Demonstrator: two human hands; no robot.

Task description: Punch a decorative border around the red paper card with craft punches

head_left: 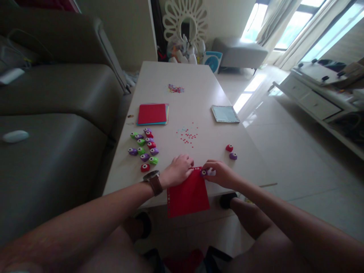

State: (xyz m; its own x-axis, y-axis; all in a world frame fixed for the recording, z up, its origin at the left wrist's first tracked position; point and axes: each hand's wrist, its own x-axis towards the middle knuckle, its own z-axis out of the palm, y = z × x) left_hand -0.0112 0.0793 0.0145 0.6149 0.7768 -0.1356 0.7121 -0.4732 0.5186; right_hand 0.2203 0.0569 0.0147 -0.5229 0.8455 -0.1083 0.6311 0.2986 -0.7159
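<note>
**Two hands working one red sheet at the table's near edge**

Both forearms are reaching forward from the lower corners, converging at the white table (199, 87). The left hand (178, 171), a brown-strapped watch (153, 181) on its wrist, is lying knuckles-up with fingers curled, pressing down on the top edge of the red paper sheet (187, 195), which is overhanging the table toward 6 o'clock. The right hand (220, 173) is pinching a small purple punch (205, 172) against that same edge. At 10 o'clock from the hands, a cluster of punches (145, 146) is sitting; at 2 o'clock, two more punches (231, 151). Red confetti (188, 136) is lying at 12 o'clock, with a coloured paper stack (152, 113) beyond it.
</note>
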